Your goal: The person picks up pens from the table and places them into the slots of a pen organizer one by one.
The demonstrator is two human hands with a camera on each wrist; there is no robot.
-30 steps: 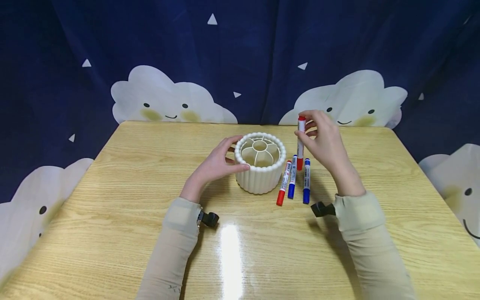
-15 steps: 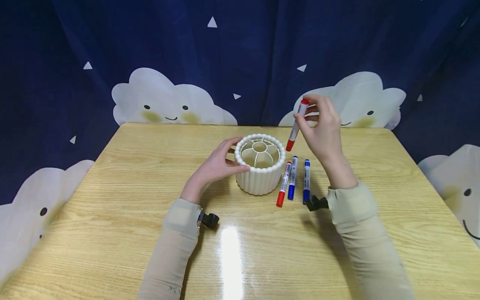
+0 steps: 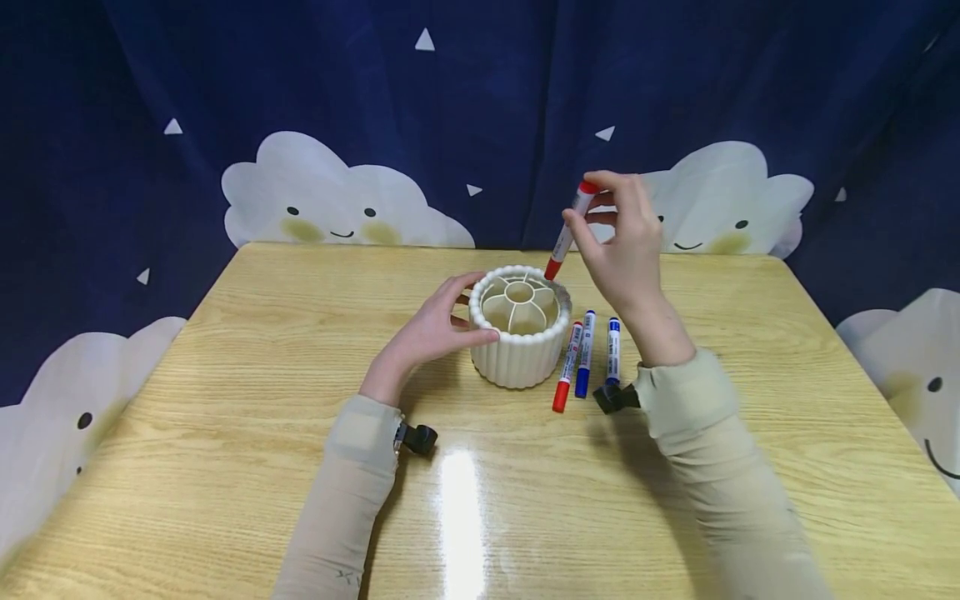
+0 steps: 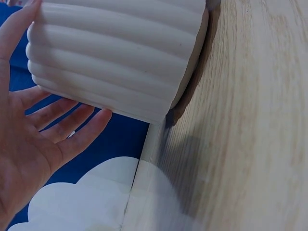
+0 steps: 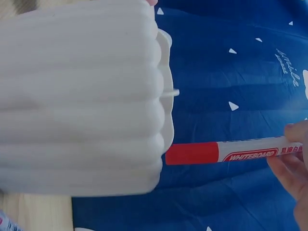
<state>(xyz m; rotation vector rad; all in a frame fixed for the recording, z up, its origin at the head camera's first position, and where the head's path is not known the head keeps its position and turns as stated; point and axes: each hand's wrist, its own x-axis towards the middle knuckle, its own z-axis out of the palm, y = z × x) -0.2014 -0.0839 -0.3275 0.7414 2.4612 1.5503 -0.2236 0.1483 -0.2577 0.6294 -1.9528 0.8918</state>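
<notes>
A cream ribbed pen holder [image 3: 517, 362] with a beaded rim and inner dividers stands on the table. My left hand [image 3: 431, 329] grips its left side, thumb over the front rim and fingers spread along the far side; the left wrist view shows those fingers [image 4: 79, 137] against the ribs. Between thumb and fingertips, my right hand [image 3: 626, 242] pinches a whiteboard marker [image 3: 567, 237] with a white barrel and red ends. It slants down to the left, its lower red cap [image 5: 192, 153] right at the holder's back right rim.
Right of the holder lie a red marker [image 3: 567, 367] and a blue marker [image 3: 585, 354] side by side. Another blue marker [image 3: 613, 350] lies farther right, partly behind the black wrist camera [image 3: 617, 398]. A dark blue cloud-print curtain [image 3: 480, 100] hangs behind the wooden table [image 3: 247, 467].
My right hand has lifted the red marker from beside the blue ones and carried it up and left to the holder's rim, tilting it. The left hand and holder have stayed put.
</notes>
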